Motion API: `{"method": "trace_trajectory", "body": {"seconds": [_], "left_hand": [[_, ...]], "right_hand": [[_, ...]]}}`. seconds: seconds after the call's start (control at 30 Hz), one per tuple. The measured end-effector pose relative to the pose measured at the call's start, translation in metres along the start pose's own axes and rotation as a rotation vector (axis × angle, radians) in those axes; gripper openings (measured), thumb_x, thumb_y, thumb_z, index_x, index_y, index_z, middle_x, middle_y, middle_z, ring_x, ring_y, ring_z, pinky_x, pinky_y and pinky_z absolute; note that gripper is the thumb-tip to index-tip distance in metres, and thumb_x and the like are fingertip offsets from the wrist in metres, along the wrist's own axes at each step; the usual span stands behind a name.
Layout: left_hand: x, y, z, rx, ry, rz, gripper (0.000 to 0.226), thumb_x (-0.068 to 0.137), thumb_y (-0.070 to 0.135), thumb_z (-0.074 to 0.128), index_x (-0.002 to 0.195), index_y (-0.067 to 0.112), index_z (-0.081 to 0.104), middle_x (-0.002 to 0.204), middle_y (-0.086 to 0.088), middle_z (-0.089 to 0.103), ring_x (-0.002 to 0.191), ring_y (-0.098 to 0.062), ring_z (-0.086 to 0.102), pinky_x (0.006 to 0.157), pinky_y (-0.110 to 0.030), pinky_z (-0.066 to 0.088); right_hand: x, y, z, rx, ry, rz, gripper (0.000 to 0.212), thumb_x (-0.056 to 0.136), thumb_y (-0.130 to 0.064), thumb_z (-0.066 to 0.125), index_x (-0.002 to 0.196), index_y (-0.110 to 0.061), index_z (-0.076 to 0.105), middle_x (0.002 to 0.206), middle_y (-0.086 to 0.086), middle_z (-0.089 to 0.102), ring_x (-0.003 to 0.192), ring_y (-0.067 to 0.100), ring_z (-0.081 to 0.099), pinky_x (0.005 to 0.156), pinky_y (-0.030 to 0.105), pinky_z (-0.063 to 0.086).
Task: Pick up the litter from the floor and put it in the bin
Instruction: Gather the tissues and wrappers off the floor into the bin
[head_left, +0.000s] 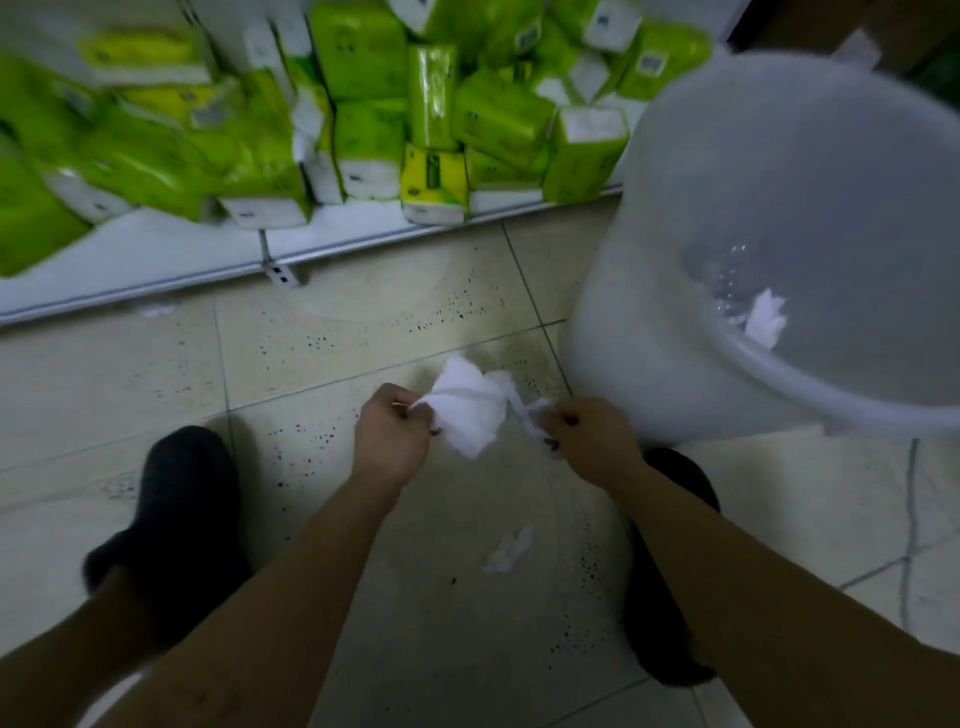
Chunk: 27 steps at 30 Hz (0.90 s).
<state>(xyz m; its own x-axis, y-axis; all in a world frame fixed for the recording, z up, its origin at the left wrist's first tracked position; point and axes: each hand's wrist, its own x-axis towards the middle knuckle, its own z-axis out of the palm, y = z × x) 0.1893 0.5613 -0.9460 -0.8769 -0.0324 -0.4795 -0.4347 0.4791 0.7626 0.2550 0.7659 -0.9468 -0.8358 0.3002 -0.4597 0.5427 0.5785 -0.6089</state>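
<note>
The step in hand looks like gathering the crumpled white tissue (470, 410) into one bundle before it goes over the rim of the bin (623, 312). It would be done best by tucking the loose twisted tail into the main wad, so nothing drops on the way. One hand could then carry it right and up over the bin's mouth and let go only once it is well inside the rim. The left hand (392, 441) pinches the tissue's edge farthest from the bin. The right hand (587, 441) has its fingers curled round the thin tail on the side nearest the bin. The wad hangs between them, just beside the bin's wall and held over the floor (311, 353). One piece of tissue (766, 317) lies inside the bin. A small scrap (509, 551) lies on the floor, farther from the bin and nearer the person, between the forearms. Another pale bit (156, 310), blurred, sits well away from the bin by the foot of the shelf (156, 260). Both remain to be collected, by my judgement.
</note>
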Motion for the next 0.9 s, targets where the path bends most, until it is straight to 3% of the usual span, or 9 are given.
{"method": "trace_trajectory", "body": {"seconds": [0.17, 0.27, 0.33, 0.4, 0.53, 0.67, 0.77, 0.83, 0.9], "left_hand": [[-0.036, 0.053, -0.039, -0.069, 0.019, 0.102, 0.007, 0.085, 0.014, 0.057, 0.079, 0.016, 0.061, 0.083, -0.008, 0.07, 0.081, -0.028, 0.067, 0.078, -0.046, 0.057], [-0.058, 0.078, -0.065, -0.138, 0.124, 0.1, 0.006, 0.083, 0.013, 0.058, 0.079, 0.014, 0.063, 0.081, -0.01, 0.071, 0.079, -0.029, 0.069, 0.076, -0.045, 0.058], [-0.072, 0.093, -0.085, -0.189, 0.198, 0.083, 0.006, 0.082, 0.012, 0.058, 0.081, 0.01, 0.064, 0.082, -0.012, 0.071, 0.079, -0.029, 0.069, 0.076, -0.046, 0.059], [-0.089, 0.107, -0.101, -0.199, 0.233, 0.117, 0.007, 0.082, 0.013, 0.058, 0.08, 0.01, 0.065, 0.08, -0.012, 0.071, 0.077, -0.03, 0.069, 0.074, -0.046, 0.059], [-0.132, 0.134, -0.11, -0.142, 0.178, 0.266, 0.005, 0.08, 0.012, 0.061, 0.079, 0.013, 0.066, 0.083, -0.01, 0.072, 0.078, -0.027, 0.069, 0.075, -0.039, 0.057], [-0.167, 0.157, -0.104, -0.12, 0.11, 0.336, 0.009, 0.082, 0.017, 0.065, 0.075, 0.011, 0.064, 0.076, -0.011, 0.07, 0.079, -0.031, 0.068, 0.075, -0.044, 0.055], [-0.183, 0.174, -0.091, -0.113, 0.093, 0.37, 0.014, 0.082, 0.019, 0.068, 0.079, 0.006, 0.064, 0.08, -0.014, 0.07, 0.079, -0.032, 0.068, 0.075, -0.044, 0.056], [-0.19, 0.187, -0.079, -0.103, 0.07, 0.387, 0.014, 0.083, 0.02, 0.067, 0.081, 0.007, 0.064, 0.081, -0.013, 0.071, 0.077, -0.03, 0.068, 0.074, -0.042, 0.055], [-0.195, 0.199, -0.062, -0.112, 0.038, 0.387, 0.015, 0.083, 0.021, 0.065, 0.078, 0.008, 0.062, 0.077, -0.012, 0.069, 0.069, -0.028, 0.067, 0.068, -0.038, 0.054]], "right_hand": [[-0.038, -0.044, -0.042, -0.032, 0.049, -0.105, 0.029, 0.092, -0.029, 0.053, 0.065, -0.027, 0.062, 0.059, -0.009, 0.06, 0.054, 0.001, 0.055, 0.048, 0.01, 0.035], [-0.066, -0.063, -0.067, -0.046, 0.137, -0.155, 0.034, 0.091, -0.025, 0.053, 0.059, -0.014, 0.06, 0.057, 0.006, 0.062, 0.053, 0.015, 0.055, 0.052, 0.022, 0.037], [-0.085, -0.069, -0.085, -0.074, 0.205, -0.176, 0.046, 0.09, -0.022, 0.054, 0.047, -0.016, 0.041, 0.047, 0.001, 0.048, 0.045, 0.011, 0.042, 0.051, 0.026, 0.032], [-0.103, -0.075, -0.102, -0.101, 0.249, -0.188, 0.045, 0.089, -0.017, 0.055, 0.047, -0.016, 0.038, 0.046, -0.003, 0.038, 0.044, 0.007, 0.034, 0.05, 0.025, 0.029], [-0.134, -0.094, -0.131, -0.122, 0.316, -0.228, 0.034, 0.088, -0.019, 0.057, 0.059, -0.001, 0.058, 0.055, 0.007, 0.053, 0.053, 0.016, 0.047, 0.049, 0.012, 0.035], [-0.161, -0.11, -0.164, -0.056, 0.417, -0.218, 0.035, 0.083, -0.023, 0.06, 0.054, -0.007, 0.053, 0.058, 0.016, 0.057, 0.06, 0.028, 0.055, 0.057, 0.03, 0.041], [-0.174, -0.11, -0.195, 0.013, 0.47, -0.188, 0.016, 0.082, -0.02, 0.061, 0.082, -0.007, 0.071, 0.084, 0.014, 0.07, 0.085, 0.029, 0.064, 0.077, 0.033, 0.05], [-0.18, -0.102, -0.211, 0.088, 0.522, -0.142, 0.028, 0.083, -0.021, 0.062, 0.108, -0.01, 0.068, 0.107, 0.01, 0.069, 0.103, 0.028, 0.062, 0.091, 0.032, 0.047], [-0.182, -0.086, -0.221, 0.177, 0.558, -0.104, 0.031, 0.083, -0.023, 0.064, 0.11, -0.008, 0.066, 0.108, 0.011, 0.067, 0.105, 0.029, 0.06, 0.094, 0.032, 0.047]]}}
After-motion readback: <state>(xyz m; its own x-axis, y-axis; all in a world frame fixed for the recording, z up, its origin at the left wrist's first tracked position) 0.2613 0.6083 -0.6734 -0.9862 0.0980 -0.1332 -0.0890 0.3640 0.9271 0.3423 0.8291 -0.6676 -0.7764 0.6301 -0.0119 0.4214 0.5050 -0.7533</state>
